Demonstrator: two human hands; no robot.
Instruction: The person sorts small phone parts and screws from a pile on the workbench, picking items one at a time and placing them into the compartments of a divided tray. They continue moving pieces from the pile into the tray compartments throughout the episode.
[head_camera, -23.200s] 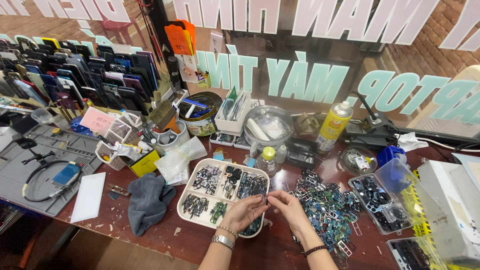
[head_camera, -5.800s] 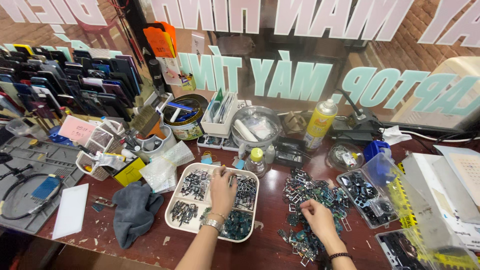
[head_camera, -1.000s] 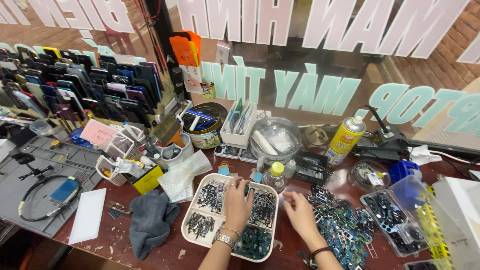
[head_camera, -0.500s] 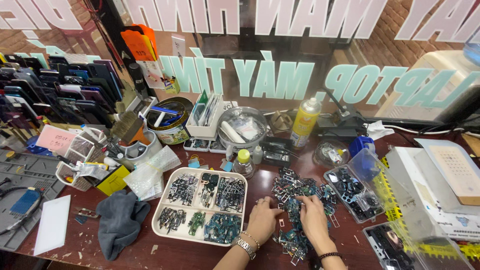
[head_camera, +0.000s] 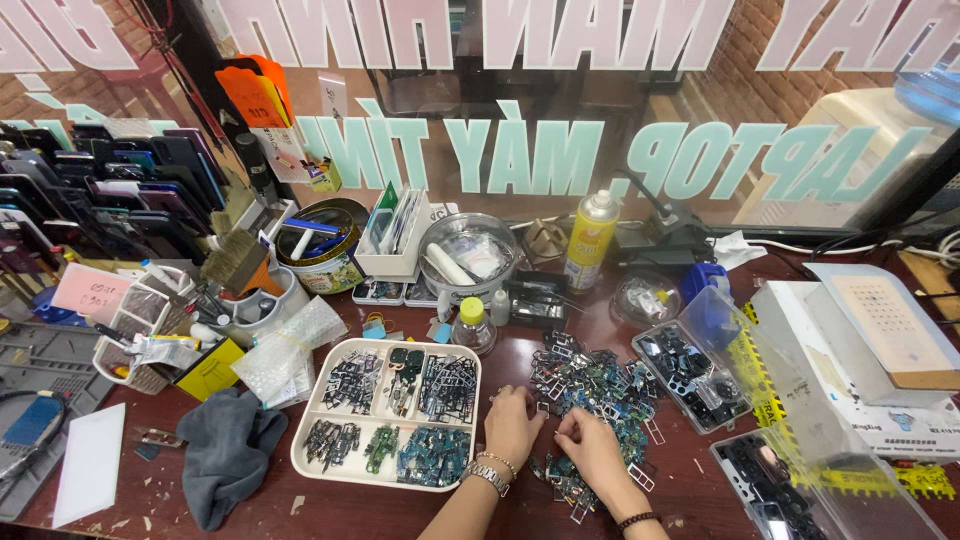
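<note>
1. Left hand (head_camera: 513, 425), metal watch on the wrist, has left the divided tray (head_camera: 388, 412) it hovered over a second ago; now its fingers press down into the loose pile of small phone parts (head_camera: 590, 385), just right of the tray.
2. Right hand (head_camera: 590, 450) stays in the same pile, fingertips pinched on a small piece; what exactly it grips, cannot tell.
3. Left hand's grasp: curled, contents hidden.
4. Pile sits mid-table, near the front edge, between the tray and a clear hinged parts box (head_camera: 690, 372).
5. Grey cloth (head_camera: 228, 452) lies left of the tray, unmoved.
</note>
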